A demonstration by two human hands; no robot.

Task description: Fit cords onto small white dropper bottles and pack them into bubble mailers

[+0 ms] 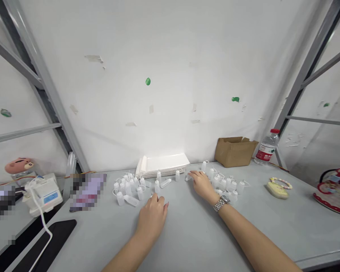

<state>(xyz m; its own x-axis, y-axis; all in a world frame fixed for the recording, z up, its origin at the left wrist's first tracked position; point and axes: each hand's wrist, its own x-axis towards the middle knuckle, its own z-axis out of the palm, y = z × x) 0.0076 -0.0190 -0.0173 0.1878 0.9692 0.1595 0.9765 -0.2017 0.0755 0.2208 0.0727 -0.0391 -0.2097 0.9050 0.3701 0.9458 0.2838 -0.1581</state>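
My left hand (152,216) rests on the grey table with its fingers curled inward. What its fingertips hold, if anything, is hidden behind the knuckles. Just beyond it stands a small white squeeze bottle (156,186), and another bottle (166,183) lies on its side. My right hand (201,185), with a metal watch (221,203) on the wrist, reaches farther out, its fingers closed at a small dropper bottle (188,177). Many similar bottles with looped caps cluster left (128,187) and right (222,184) of my hands. A single bottle (177,175) stands between them.
Stacked white trays (166,163) lie against the wall. At the back right are a cardboard box (235,153) and a water bottle (266,149). A beaded bracelet (285,183) and yellow object (277,190) lie right. Left are a purple packet (89,192) and a white device (45,196).
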